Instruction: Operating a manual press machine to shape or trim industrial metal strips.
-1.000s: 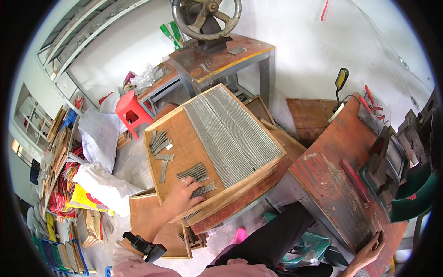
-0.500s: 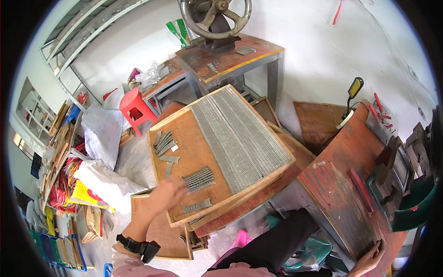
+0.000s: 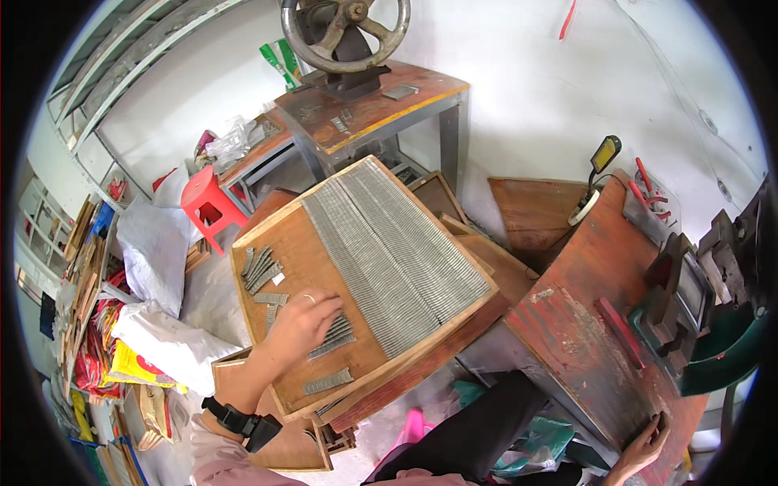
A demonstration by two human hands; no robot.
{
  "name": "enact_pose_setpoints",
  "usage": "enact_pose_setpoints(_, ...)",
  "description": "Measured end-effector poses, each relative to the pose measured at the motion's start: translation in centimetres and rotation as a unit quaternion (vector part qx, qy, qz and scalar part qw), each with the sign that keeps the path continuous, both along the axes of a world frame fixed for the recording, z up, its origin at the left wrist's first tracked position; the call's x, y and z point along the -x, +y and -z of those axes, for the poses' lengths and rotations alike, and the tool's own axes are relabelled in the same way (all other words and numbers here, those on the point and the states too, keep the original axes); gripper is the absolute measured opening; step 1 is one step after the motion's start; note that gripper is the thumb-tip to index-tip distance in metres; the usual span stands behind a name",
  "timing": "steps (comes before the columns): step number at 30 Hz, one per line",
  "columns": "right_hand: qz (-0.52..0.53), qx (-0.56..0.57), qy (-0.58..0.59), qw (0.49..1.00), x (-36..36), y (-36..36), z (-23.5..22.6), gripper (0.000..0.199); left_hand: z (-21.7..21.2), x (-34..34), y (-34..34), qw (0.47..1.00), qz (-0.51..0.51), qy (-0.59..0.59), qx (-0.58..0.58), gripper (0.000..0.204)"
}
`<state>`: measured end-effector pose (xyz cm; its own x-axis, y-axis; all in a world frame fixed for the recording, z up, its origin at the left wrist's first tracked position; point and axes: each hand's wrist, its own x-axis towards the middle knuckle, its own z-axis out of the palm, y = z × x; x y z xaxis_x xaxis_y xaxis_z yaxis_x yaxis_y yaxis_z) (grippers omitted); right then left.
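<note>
Short bundles of thin grey metal strips (image 3: 334,334) lie loose on the bare left half of a shallow wooden tray (image 3: 301,243), and the left hand (image 3: 301,322) rests palm-down right over one of them, fingers loosely curled and close together on the strips; whether it has one pinched I cannot tell from here. A ring shows on one finger and a black watch (image 3: 237,421) sits on the wrist. More loose bundles lie just beside it: a fan of them (image 3: 261,267) toward the tray's far corner and a single flat one (image 3: 327,381) near its front edge. The tray's right half is packed with long neat rows of the same grey strips (image 3: 397,251).

To my eye the step in hand is gathering a loose bundle. The next move would call for a firm pinch along the bundle's length, so it lifts whole without scattering.

The right hand (image 3: 642,447) is well apart, fingers curled over the near corner of a worn red workbench (image 3: 583,324). Beyond the tray stands a metal table with a big iron handwheel press (image 3: 344,36), and a red plastic stool (image 3: 207,202) sits to the left.
</note>
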<state>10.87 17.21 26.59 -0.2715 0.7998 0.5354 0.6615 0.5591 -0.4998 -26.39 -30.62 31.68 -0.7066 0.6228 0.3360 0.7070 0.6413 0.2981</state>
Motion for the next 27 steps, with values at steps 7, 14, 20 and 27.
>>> enact_pose_setpoints(7, 0.018, 0.001, 0.003, 1.0, 0.7, -0.6, -0.1, 0.024, -0.6, -3.0, -0.1, 0.991, -0.077, -0.059, 0.096, 0.039)
enact_pose_setpoints(14, 0.018, -0.02, -0.011, 1.0, 0.3, -0.3, 0.3, 0.025, 0.0, -3.8, -2.5, 0.978, -0.104, -0.129, 0.128, 0.059)
enact_pose_setpoints(20, 0.019, -0.006, 0.032, 0.999, 1.4, -2.1, -1.2, 0.02, 2.7, -3.0, -0.9, 0.98, -0.134, -0.042, 0.139, 0.045)
enact_pose_setpoints(27, -0.01, -0.004, 0.085, 0.996, 1.8, -2.8, -3.2, 0.013, 3.0, -1.2, -3.1, 0.964, -0.136, -0.229, -0.003, 0.035)
